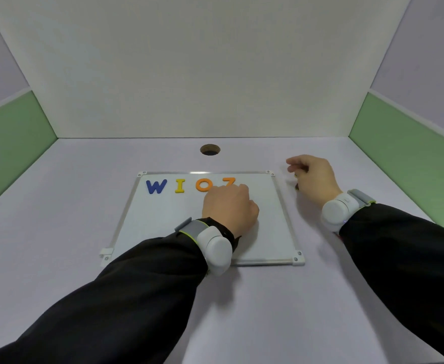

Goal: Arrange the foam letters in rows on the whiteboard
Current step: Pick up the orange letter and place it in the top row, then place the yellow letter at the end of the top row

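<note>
Four letters in the top row of the whiteboard [268, 232]: blue W [156, 186], yellow I [180, 186], orange O [203, 185], orange Z [228, 181]. Left hand [228, 206], fingers curled, is seating the Z. Right hand [312, 177] off-board pinches something small, likely the next letter; it should go right of Z, aligned.
</note>
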The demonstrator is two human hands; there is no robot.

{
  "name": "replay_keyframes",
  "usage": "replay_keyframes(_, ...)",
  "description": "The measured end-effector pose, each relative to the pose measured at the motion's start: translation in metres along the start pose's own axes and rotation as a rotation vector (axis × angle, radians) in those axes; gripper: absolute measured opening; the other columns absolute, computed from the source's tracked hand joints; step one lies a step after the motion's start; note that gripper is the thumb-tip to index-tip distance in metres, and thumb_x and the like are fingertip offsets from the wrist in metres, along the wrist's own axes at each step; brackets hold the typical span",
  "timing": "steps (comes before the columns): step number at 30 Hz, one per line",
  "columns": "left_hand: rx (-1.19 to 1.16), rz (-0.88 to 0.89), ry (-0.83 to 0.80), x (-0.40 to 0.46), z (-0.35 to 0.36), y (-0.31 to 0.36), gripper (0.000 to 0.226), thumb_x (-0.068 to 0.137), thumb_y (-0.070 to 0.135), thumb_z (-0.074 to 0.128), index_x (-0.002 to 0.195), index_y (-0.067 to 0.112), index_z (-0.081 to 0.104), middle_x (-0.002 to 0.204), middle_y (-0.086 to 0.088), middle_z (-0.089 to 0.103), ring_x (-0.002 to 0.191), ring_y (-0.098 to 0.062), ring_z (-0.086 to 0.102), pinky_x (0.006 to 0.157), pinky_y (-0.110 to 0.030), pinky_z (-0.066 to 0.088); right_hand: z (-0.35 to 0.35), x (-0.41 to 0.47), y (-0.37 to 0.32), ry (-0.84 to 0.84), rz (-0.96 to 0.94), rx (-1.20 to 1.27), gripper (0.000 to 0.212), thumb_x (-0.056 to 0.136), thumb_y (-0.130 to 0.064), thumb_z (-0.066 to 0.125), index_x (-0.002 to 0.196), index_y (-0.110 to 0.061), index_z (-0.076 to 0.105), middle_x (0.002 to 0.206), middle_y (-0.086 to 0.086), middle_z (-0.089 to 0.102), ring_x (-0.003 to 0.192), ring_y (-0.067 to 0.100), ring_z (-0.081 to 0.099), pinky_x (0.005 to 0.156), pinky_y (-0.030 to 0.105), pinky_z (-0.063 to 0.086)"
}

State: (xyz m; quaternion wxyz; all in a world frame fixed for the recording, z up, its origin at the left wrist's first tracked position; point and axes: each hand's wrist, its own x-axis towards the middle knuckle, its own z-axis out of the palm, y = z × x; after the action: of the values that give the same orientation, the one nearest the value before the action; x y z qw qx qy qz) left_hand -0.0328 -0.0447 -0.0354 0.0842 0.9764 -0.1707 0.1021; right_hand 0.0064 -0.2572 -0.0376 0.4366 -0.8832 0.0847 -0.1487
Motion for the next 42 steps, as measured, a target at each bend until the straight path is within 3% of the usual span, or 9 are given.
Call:
replay_keyframes(3,-0.002,0.039,-0.014,0.010,0.002,0.014,0.022,0.094,0.028,0.043,0.078,0.013,0.046,0.064,0.002,0.041,0.061,-0.023,0.048,0.051,-0.029,0.024,-0.014,-0.007,0.006,0.034,0.062,0.026,0.046,0.088,0.013,0.034,0.113,-0.008,0.066,0.102,0.010,0.068,0.083,0.011,0.060,0.052,0.009,0.047)
replay_keyframes(7,-0.034,0.071,-0.014,0.026,0.007,0.037,0.035,0.095,0.039,0.042,0.099,0.012,0.064,0.094,-0.005,0.063,0.089,-0.029,0.061,0.067,-0.032,0.040,-0.032,-0.018,0.017,0.028,0.067,0.042,0.050,0.084,0.016,0.033,0.114,-0.007,0.066,0.101,0.006,0.067,0.085,0.013,0.057,0.048,0.003,0.042)
replay_keyframes(10,-0.024,0.100,0.016,0.039,0.014,0.050,0.040,0.095,0.040,0.044,0.111,0.011,0.066,0.109,-0.009,0.062,0.099,-0.029,0.059,0.078,-0.036,0.042,-0.036,-0.023,0.027,0.023,0.068,-0.012,0.038,0.086,0.005,0.047,0.111,-0.012,0.069,0.103,0.000,0.069,0.097,0.017,0.061,0.068,0.004,0.047)
replay_keyframes(13,0.004,0.137,-0.019,0.055,0.021,0.060,0.042,0.094,0.039,0.045,0.123,0.015,0.063,0.119,-0.008,0.058,0.109,-0.027,0.054,0.091,-0.037,0.040,-0.039,-0.021,0.037,-0.057,0.087,-0.143,0.029,0.080,-0.019,0.066,0.107,-0.028,0.070,0.101,-0.015,0.066,0.103,0.015,0.062,0.100,0.036,0.047)
replay_keyframes(18,0.052,0.176,-0.051,0.068,0.027,0.074,0.038,0.095,0.038,0.046,0.124,0.020,0.064,0.122,-0.006,0.055,0.115,-0.025,0.048,0.093,-0.036,0.036,-0.032,-0.018,0.035,-0.071,0.055,-0.233,0.035,0.074,-0.042,0.074,0.107,-0.034,0.069,0.111,-0.014,0.068,0.110,0.016,0.057,0.104,0.046,0.039)
replay_keyframes(24,0.046,0.161,-0.063,0.070,0.029,0.080,0.036,0.094,0.035,0.046,0.121,0.021,0.065,0.120,-0.004,0.055,0.114,-0.025,0.048,0.092,-0.036,0.035,-0.026,-0.016,0.035,-0.051,-0.031,-0.299,0.030,0.077,-0.037,0.075,0.105,-0.028,0.071,0.110,-0.008,0.070,0.112,0.024,0.055,0.101,0.046,0.037)
replay_keyframes(30,0.017,0.146,-0.067,0.064,0.030,0.075,0.037,0.093,0.033,0.047,0.122,0.018,0.063,0.121,-0.005,0.056,0.115,-0.026,0.048,0.093,-0.036,0.034,-0.028,-0.014,0.034,-0.089,-0.087,-0.349,0.020,0.092,-0.029,0.056,0.081,-0.026,0.073,0.080,-0.009,0.068,0.090,0.023,0.056,0.094,0.044,0.039)
replay_keyframes(35,-0.035,0.143,-0.022,0.061,0.021,0.069,0.040,0.094,0.036,0.049,0.127,0.015,0.056,0.119,-0.005,0.059,0.112,-0.026,0.052,0.093,-0.037,0.037,-0.037,-0.013,0.020,-0.079,-0.028,-0.033,0.028,0.098,-0.019,0.050,0.081,-0.011,0.071,0.063,-0.014,0.063,0.065,0.008,0.054,0.064,0.020,0.042)
replay_keyframes(42,-0.681,-0.050,-0.053,0.045,0.008,0.069,0.040,0.092,0.025,0.061,0.131,0.017,0.055,0.104,0.004,0.069,0.101,-0.017,0.062,0.090,-0.029,0.047,-0.034,-0.020,0.005,-0.103,-0.041,0.110,0.025,0.096,-0.020,0.051,0.083,-0.010,0.070,0.083,0.004,0.069,0.066,0.006,0.052,0.064,0.024,0.044)
